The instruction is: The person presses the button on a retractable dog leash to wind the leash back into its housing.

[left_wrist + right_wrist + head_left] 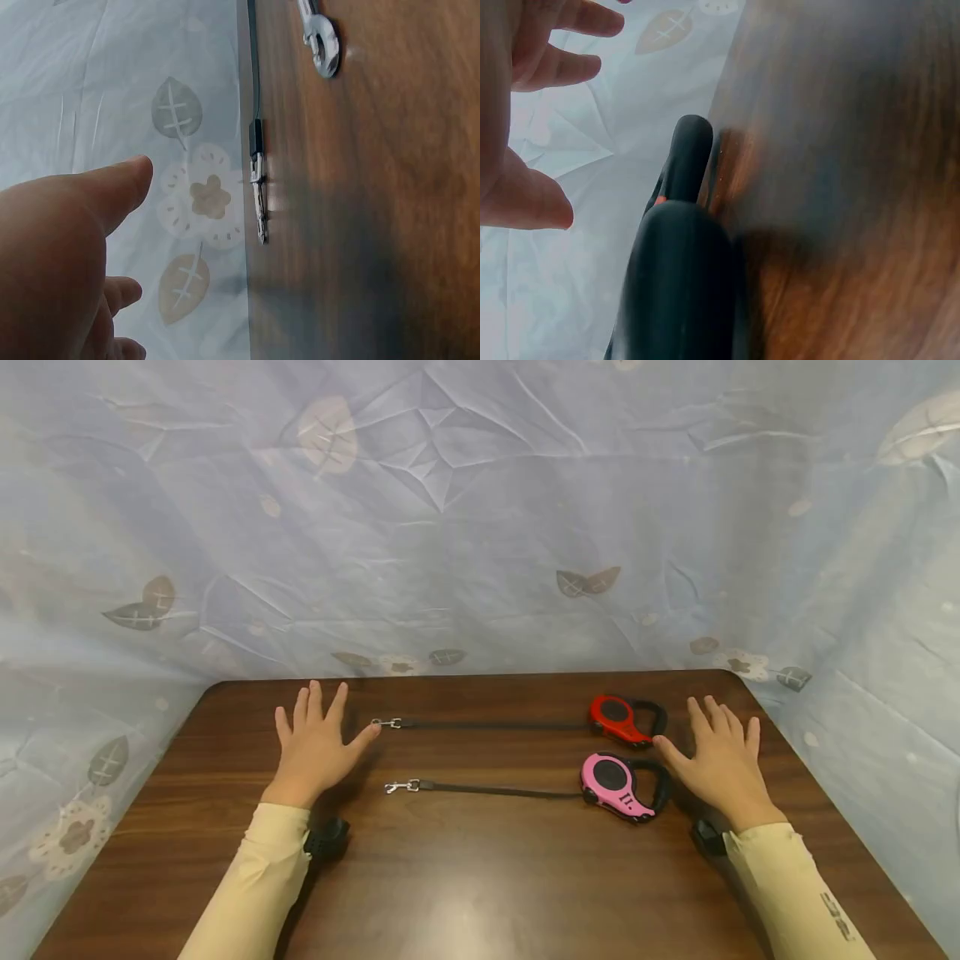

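Note:
Two retractable dog leashes lie on the table, a red leash [617, 718] at the back and a pink leash [617, 787] nearer the front. Their black straps stretch leftward to metal clips, the rear clip [387, 723] and the front clip [402, 786]. My left hand [313, 752] is spread with straight fingers, its thumb near the rear clip, holding nothing. Beside the two black handles hovers my right hand [720, 764], fingers spread and holding nothing. In the right wrist view a black handle [679, 277] stands close below that hand's thumb.
The dark wooden table [450, 877] ends at a back edge against a pale leaf-patterned cloth [480, 527], which also hangs on both sides. Black wrist cameras [327, 839] sit on the cuffs of the yellow sleeves [251, 881].

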### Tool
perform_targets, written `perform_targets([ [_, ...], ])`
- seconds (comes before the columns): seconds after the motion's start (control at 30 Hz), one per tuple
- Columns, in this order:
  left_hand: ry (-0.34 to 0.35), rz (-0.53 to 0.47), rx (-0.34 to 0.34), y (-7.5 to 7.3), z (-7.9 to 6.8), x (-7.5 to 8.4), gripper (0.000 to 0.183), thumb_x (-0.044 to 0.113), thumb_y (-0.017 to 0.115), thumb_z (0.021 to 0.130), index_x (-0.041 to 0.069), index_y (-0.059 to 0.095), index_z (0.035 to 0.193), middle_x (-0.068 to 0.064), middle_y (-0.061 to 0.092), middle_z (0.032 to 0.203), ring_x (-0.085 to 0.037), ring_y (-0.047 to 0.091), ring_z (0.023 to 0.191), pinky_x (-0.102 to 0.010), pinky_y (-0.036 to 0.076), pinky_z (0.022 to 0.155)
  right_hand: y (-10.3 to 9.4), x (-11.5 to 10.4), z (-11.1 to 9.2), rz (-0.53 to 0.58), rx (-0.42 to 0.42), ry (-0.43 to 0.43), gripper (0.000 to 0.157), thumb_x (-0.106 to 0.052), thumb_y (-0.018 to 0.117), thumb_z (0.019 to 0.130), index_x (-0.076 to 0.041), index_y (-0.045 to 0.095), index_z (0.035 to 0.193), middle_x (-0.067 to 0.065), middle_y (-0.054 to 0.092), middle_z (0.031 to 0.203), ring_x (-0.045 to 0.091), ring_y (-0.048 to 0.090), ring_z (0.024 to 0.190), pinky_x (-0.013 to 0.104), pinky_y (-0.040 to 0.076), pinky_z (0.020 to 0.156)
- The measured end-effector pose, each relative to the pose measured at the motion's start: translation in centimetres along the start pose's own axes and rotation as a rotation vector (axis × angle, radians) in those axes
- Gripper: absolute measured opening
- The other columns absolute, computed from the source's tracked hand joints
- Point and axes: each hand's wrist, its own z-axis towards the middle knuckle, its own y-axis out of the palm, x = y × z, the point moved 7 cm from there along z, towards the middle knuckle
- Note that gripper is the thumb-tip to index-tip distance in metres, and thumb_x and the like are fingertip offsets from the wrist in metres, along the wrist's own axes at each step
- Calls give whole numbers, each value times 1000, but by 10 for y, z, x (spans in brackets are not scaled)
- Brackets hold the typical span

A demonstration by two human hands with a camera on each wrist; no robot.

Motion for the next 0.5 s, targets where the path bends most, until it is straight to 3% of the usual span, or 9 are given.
perform_targets([
  [0.5,20,5,10,1,-1,5,95,67,50,100,8,16,166,-31,-6,168,-49,-6,156,-73,-11,116,2,-14,2,34,-9,-65,91,-54,58,101,11,26,157,42,23,158,61,22,144,67,6,121],
])
